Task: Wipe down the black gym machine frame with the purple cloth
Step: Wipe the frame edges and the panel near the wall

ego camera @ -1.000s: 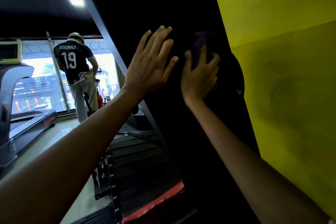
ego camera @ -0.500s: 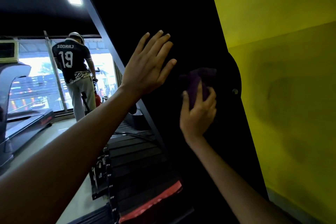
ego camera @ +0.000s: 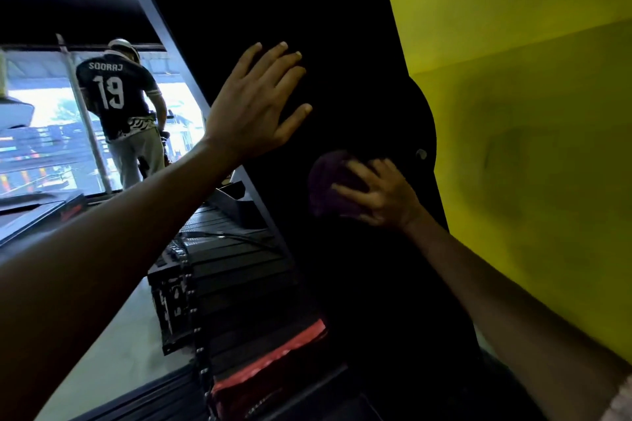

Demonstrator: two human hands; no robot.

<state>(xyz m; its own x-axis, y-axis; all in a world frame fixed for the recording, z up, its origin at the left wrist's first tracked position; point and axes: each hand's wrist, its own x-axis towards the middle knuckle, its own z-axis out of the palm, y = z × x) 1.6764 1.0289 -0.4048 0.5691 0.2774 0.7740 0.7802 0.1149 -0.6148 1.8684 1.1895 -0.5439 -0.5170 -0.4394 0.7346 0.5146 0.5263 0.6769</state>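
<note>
The black gym machine frame (ego camera: 342,27) rises as a broad dark panel through the middle of the view. My left hand (ego camera: 253,106) lies flat against it with fingers straight and spread. Lower and to the right, my right hand (ego camera: 379,195) grips the bunched purple cloth (ego camera: 328,178) and presses it against the panel, just left of a rounded bulge with a small bolt (ego camera: 421,154). Most of the cloth shows to the left of my fingers.
A yellow wall (ego camera: 530,113) stands close on the right. Below the panel are black stair-like steps (ego camera: 232,270) with a chain and a red strip (ego camera: 273,355). A person in a number 19 jersey (ego camera: 116,96) stands by the window at left.
My right hand has slid the purple cloth downward along the black panel, from beside my left hand to well below it. My left hand has stayed flat on the frame.
</note>
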